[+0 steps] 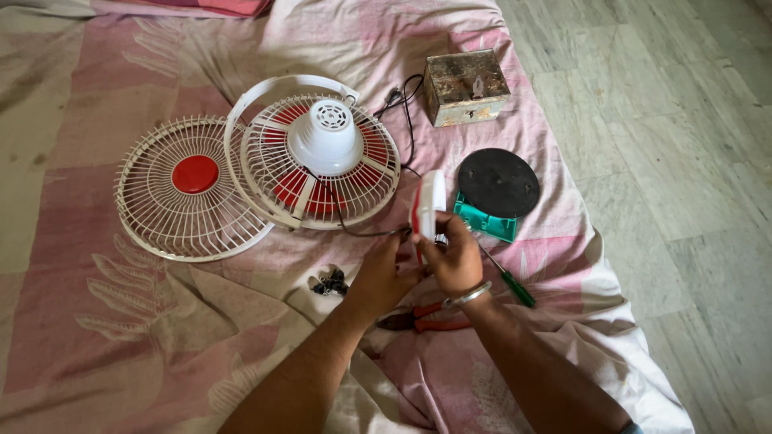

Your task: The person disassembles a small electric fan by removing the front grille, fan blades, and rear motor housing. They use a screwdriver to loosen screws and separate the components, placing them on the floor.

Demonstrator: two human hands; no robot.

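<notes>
On the pink bedsheet (pixel 104 321), a small white-and-red fan part (pixel 428 205) stands upright, pinched between the left hand (pixel 382 273) and right hand (pixel 454 259), both closed around its lower end. Red-handled pliers (pixel 422 320) lie just beneath the wrists, a green screwdriver (pixel 508 281) beside them. The fan motor cage (pixel 320 161) and loose front grille (pixel 186 189) sit farther left.

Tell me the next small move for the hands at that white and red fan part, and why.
Probably steady the white and red part with the right hand while the left hand eases the black cable into it: both hands already meet there, and the cable runs slack from the fan motor.
</notes>
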